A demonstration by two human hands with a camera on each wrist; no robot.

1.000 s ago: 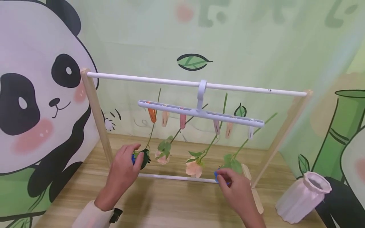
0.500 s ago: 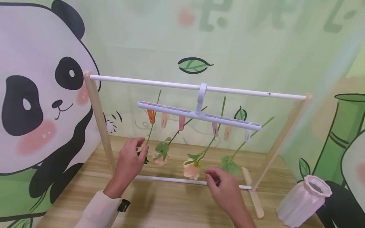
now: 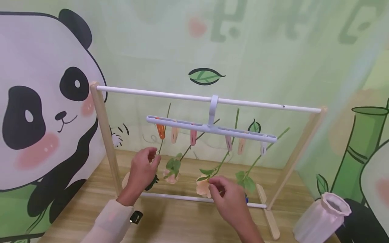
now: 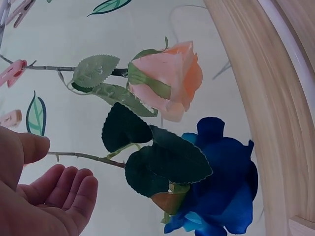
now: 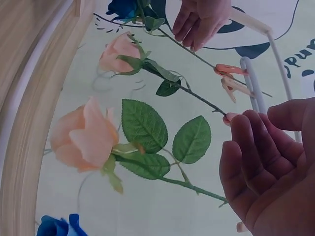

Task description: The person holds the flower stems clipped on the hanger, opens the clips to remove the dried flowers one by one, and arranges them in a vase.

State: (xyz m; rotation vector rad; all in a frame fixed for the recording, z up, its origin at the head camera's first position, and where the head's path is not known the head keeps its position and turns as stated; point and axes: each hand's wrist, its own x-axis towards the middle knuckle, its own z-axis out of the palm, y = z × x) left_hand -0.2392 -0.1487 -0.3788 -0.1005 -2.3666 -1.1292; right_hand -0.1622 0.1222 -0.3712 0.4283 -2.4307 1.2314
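In the head view, my left hand (image 3: 144,170) is raised at the left stem, its fingers loosely bent with nothing between them. The left wrist view shows that stem passing behind my thumb and fingers, with a blue rose (image 4: 221,172) and dark leaves hanging at its end. My right hand (image 3: 228,195) is in front of a peach rose (image 3: 203,185), fingers relaxed and holding nothing. Another pink rose (image 5: 120,54) hangs beyond it. A second blue rose (image 5: 59,226) is partly cut off in the right wrist view. The roses hang upside down from clips on a lavender hanger (image 3: 213,109).
The hanger hooks over the white top rod (image 3: 152,93) of a wooden-legged rack. An orange clip (image 3: 160,131), a pink clip (image 3: 193,136) and a white clip (image 3: 263,147) are among those holding stems. A white vase (image 3: 320,216) stands at the right on the wooden table (image 3: 182,226).
My right hand has moved left from the right blue rose to in front of the peach rose. My left hand has drawn off the left blue rose toward its stem.
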